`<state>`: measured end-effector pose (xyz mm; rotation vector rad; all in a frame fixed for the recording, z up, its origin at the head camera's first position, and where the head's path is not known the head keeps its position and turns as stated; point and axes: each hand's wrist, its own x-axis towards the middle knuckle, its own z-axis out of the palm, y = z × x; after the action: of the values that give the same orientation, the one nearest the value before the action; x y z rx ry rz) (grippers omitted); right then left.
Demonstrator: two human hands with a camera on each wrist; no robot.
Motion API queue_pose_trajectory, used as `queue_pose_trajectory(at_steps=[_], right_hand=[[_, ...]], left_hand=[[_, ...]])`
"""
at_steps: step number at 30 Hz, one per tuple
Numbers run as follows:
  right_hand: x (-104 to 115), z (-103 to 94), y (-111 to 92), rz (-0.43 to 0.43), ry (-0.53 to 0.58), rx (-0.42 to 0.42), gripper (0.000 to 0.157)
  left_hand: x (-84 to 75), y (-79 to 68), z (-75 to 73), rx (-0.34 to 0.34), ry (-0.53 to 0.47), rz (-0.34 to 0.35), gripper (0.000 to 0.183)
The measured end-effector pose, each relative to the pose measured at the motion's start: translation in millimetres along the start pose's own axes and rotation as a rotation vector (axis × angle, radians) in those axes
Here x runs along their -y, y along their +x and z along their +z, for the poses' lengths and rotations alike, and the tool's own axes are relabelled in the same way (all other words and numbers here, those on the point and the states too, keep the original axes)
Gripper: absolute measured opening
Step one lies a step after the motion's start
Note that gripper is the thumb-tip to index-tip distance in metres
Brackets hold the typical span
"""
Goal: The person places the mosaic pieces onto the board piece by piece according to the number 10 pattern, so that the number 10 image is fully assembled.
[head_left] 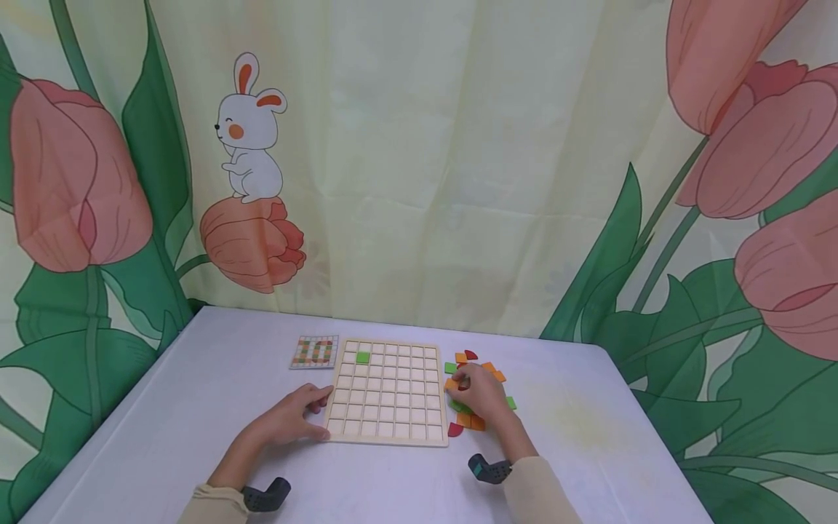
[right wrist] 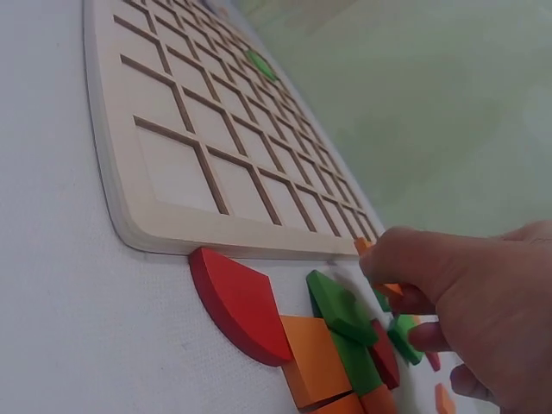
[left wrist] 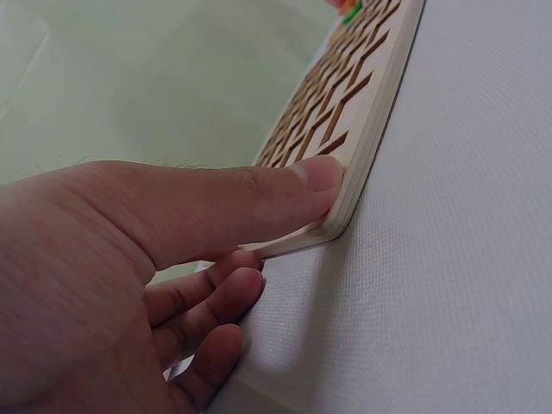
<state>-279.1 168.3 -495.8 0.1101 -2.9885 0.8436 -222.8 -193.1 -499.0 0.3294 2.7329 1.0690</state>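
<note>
A square wooden grid board (head_left: 386,442) lies on the table. One green square tile (head_left: 363,357) sits in a cell near its far left corner. My left hand (head_left: 294,416) is at the board's near left corner, its straight thumb (left wrist: 319,175) resting on the rim and its other fingers loosely bent alongside the edge. Over the loose pieces beside the board's right edge, my right hand (head_left: 483,393) pinches an orange tile (right wrist: 390,289) between thumb and fingertips. The held tile is partly hidden by the fingers.
Several loose pieces lie right of the board, among them a red quarter-round piece (right wrist: 237,302), a green tile (right wrist: 341,306) and an orange tile (right wrist: 312,358). A patterned card (head_left: 315,352) lies by the far left corner. A printed curtain (head_left: 419,182) hangs behind the table.
</note>
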Motion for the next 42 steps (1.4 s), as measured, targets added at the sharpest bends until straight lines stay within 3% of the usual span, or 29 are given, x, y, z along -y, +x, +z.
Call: queue_pose_trajectory(at_steps=[9, 20, 42], right_hand=[[4, 0.4, -1, -0.06, 0.025, -0.017, 0.025], [20, 9.7, 1, -0.126, 0.064, 0.015, 0.028], [51, 25.8, 11, -0.233, 0.154, 0.025, 0.021]], left_hand=[[1.1, -0.3, 1.6, -0.007, -0.006, -0.017, 0.089], [3.6, 0.0, 0.6, 0.022, 0.004, 0.047, 0.086], [-0.8, -3.1, -1.0, 0.023, 0.023, 0.049, 0.085]])
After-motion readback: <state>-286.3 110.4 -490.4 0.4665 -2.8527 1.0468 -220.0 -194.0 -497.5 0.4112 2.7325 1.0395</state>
